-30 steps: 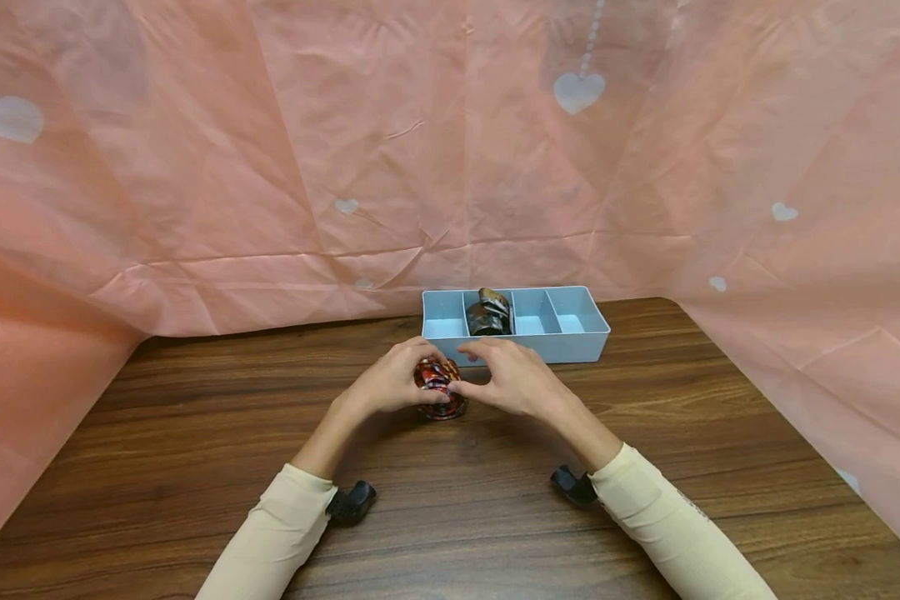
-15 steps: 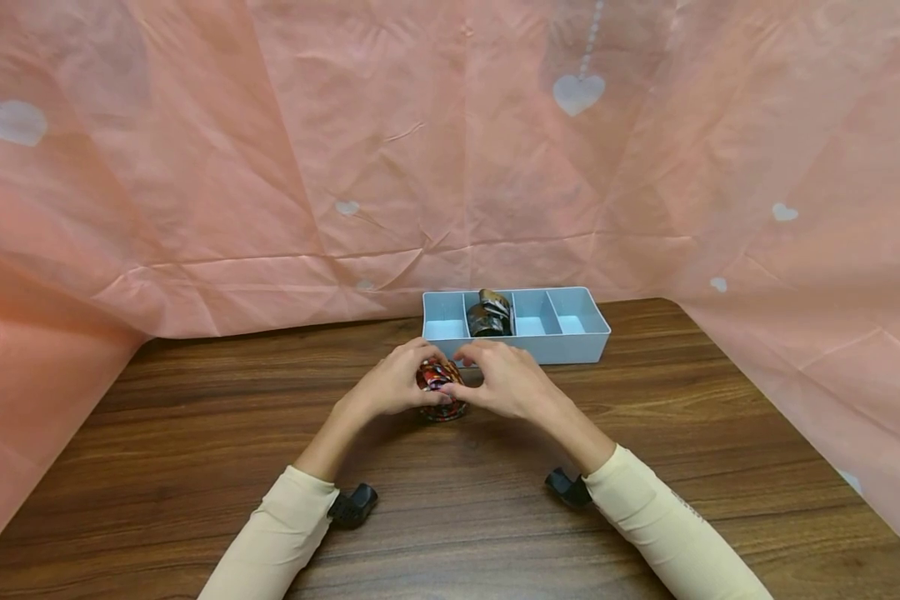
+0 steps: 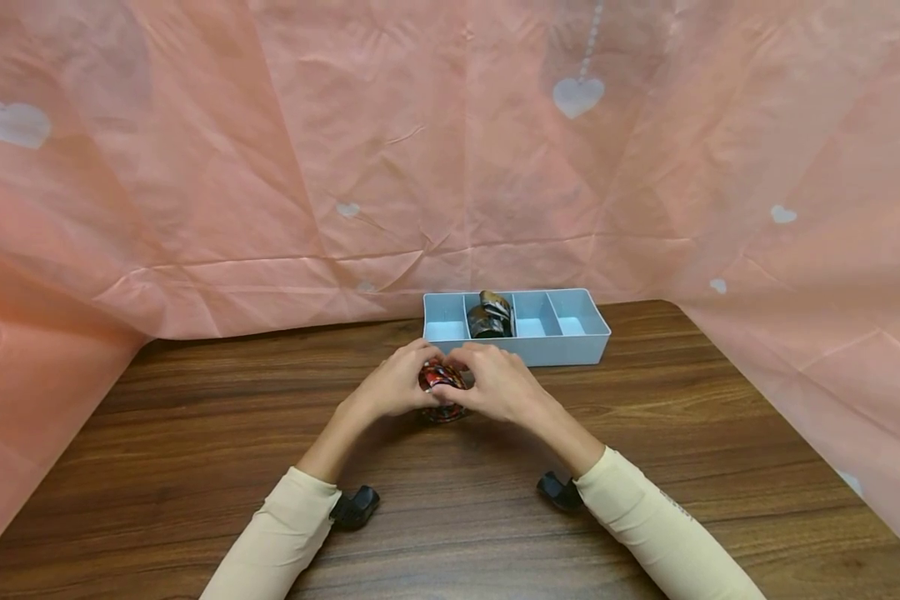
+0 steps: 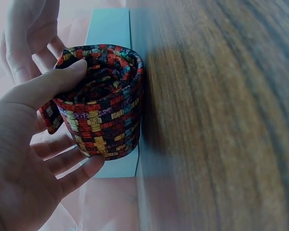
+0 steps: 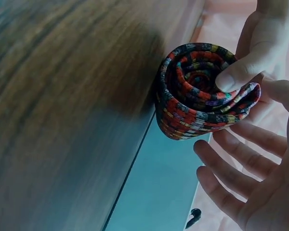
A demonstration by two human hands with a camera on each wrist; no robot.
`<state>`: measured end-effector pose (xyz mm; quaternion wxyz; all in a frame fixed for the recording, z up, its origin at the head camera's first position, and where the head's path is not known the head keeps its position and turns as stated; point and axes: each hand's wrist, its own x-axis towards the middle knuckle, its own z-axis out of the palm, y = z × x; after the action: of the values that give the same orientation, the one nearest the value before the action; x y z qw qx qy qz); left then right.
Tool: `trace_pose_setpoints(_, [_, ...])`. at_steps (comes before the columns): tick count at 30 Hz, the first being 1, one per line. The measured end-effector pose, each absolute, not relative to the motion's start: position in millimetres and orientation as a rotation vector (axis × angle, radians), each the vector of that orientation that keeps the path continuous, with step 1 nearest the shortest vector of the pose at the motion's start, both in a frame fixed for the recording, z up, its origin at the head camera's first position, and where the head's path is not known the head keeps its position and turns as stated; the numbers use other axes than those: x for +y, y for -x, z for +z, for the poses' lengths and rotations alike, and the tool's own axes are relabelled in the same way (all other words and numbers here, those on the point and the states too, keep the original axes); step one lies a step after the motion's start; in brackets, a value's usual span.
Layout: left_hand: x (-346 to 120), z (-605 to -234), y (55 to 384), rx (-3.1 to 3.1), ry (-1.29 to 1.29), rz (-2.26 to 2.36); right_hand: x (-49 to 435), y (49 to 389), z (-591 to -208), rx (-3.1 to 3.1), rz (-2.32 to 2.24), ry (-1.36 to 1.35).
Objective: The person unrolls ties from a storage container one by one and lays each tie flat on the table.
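My left hand (image 3: 392, 385) holds a rolled necktie (image 4: 98, 122), woven in red, black and yellow checks. In the left wrist view its thumb presses over the coil's rim, and its fingers curl round the outer side. The tie's pointed end (image 4: 52, 118) sticks out beside the thumb. My right hand (image 3: 501, 385) is close on the other side, its fingers (image 5: 226, 175) loosely bent and spread near the roll, its thumb beside the protruding end. The coil's spiral layers (image 5: 200, 79) show in the right wrist view, standing over the wooden table.
Just behind the hands stands a pale blue divided box (image 3: 562, 352). A dark, shiny rolled tie (image 3: 489, 320) sits in its second compartment from the left. The wooden table (image 3: 450, 533) runs back to pink hanging cloth (image 3: 390, 167) with white hearts.
My right hand has shifted a little left, closing in on the roll and the left hand. The left hand keeps its hold on the tie; the box stays put.
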<state>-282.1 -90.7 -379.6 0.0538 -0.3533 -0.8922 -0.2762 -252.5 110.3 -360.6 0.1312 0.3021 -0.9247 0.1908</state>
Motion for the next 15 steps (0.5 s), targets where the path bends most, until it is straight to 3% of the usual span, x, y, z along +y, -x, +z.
trace_pose_setpoints(15, [-89.5,-380.3,280.7,-2.706,1.058,-0.847,108.9,254.9,-365.9,-2.643,0.576,-0.885])
